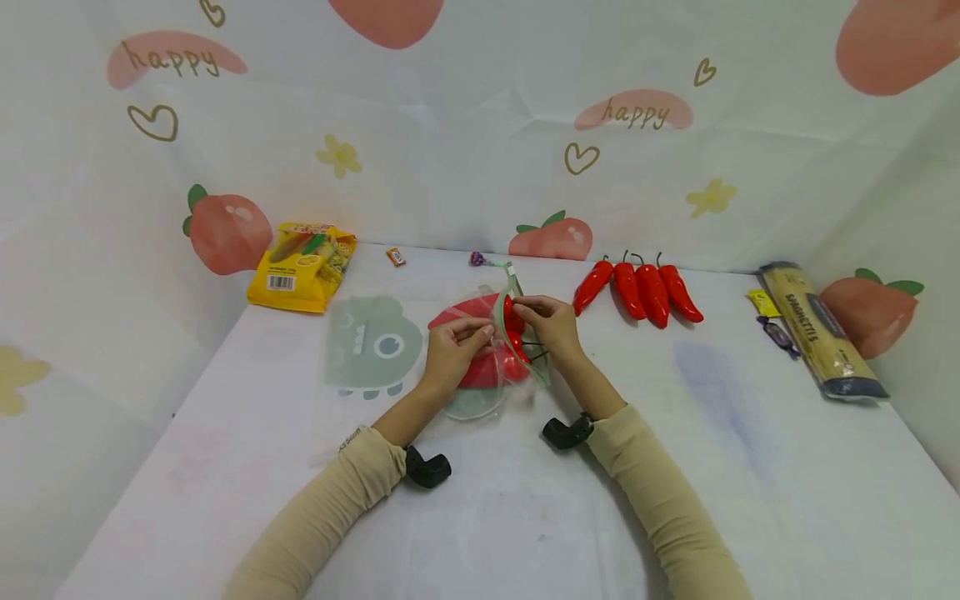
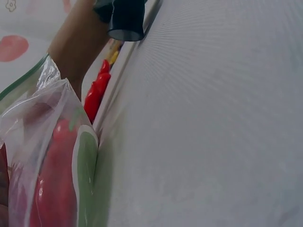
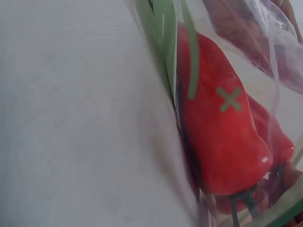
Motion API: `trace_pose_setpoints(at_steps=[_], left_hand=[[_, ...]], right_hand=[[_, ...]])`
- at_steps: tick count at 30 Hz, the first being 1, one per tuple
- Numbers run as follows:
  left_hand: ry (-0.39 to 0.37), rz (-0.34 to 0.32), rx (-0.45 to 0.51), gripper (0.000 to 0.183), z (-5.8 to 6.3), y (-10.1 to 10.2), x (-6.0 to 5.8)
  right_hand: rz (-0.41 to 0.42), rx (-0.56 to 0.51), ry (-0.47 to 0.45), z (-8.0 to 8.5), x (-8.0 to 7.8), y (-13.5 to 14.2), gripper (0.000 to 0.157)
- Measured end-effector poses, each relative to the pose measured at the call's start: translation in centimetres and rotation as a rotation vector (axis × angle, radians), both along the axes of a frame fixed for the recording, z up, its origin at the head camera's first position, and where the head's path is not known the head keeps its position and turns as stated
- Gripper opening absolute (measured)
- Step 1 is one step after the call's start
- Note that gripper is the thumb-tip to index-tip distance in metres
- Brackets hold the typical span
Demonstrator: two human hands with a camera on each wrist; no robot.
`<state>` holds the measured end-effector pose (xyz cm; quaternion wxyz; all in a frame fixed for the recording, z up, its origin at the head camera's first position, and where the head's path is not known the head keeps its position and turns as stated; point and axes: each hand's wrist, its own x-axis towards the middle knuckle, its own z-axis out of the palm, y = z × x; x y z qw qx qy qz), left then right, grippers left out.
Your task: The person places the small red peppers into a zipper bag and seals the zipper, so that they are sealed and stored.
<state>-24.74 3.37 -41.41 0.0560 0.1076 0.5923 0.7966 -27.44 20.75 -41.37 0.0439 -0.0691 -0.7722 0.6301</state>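
A clear zip bag (image 1: pixel 472 408) with a green zip edge and red-and-green print stands with its mouth spread toward the right. Inside it lie several red chili peppers (image 3: pixel 222 127), their dark stems toward the mouth. My left hand (image 1: pixel 453 350) pinches the near-left rim of the bag between thumb and fingers. At the far side of the mouth, my right hand (image 1: pixel 555 327) has thumb and fingers pinched on the rim, right against a pepper (image 1: pixel 512 315). The hand hides part of that pepper. In the left wrist view, one chili pepper (image 2: pixel 54 179) shows through the plastic.
Another flat bag with a green dinosaur print (image 1: pixel 367 342) lies at left. Behind it are a yellow candy packet (image 1: pixel 300 267), a small wrapped candy (image 1: pixel 396 257) and a lollipop (image 1: pixel 477 259). Several loose chili peppers (image 1: pixel 651 293) lie back right, near a spaghetti pack (image 1: pixel 821 329) and wrapped sweets (image 1: pixel 778 335).
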Motion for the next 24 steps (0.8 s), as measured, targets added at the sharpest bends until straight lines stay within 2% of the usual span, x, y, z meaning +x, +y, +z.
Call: trace_pose_setpoints(at_steps=[3, 8, 11, 15, 17, 20, 24], left_hand=[[0.001, 0.013, 0.015, 0.024, -0.1, -0.1, -0.1], [0.013, 0.029, 0.02, 0.023, -0.1, -0.3, -0.4], [0.012, 0.03, 0.024, 0.023, -0.1, -0.3, -0.4], [0.002, 0.03, 0.007, 0.024, 0.1, -0.5, -0.4], [-0.002, 0.031, -0.005, 0.023, 0.1, -0.5, -0.3], [-0.011, 0.034, -0.015, 0.023, 0.1, -0.5, -0.3], [-0.017, 0.038, -0.002, 0.023, 0.1, -0.3, -0.2]], right_hand=[[0.025, -0.05, 0.025, -0.1, 0.1, 0.3, 0.035], [0.076, -0.18, 0.139, -0.1, 0.0, 1.7, 0.037], [-0.029, -0.165, 0.154, 0.4, -0.6, 2.9, 0.037], [-0.278, -0.125, 0.093, 1.1, -2.0, 5.2, 0.041], [-0.359, -0.112, 0.062, 1.2, -2.7, 6.3, 0.045], [-0.42, -0.098, 0.021, 1.3, -3.5, 7.7, 0.049], [-0.437, -0.056, -0.043, 1.4, -4.3, 8.5, 0.053]])
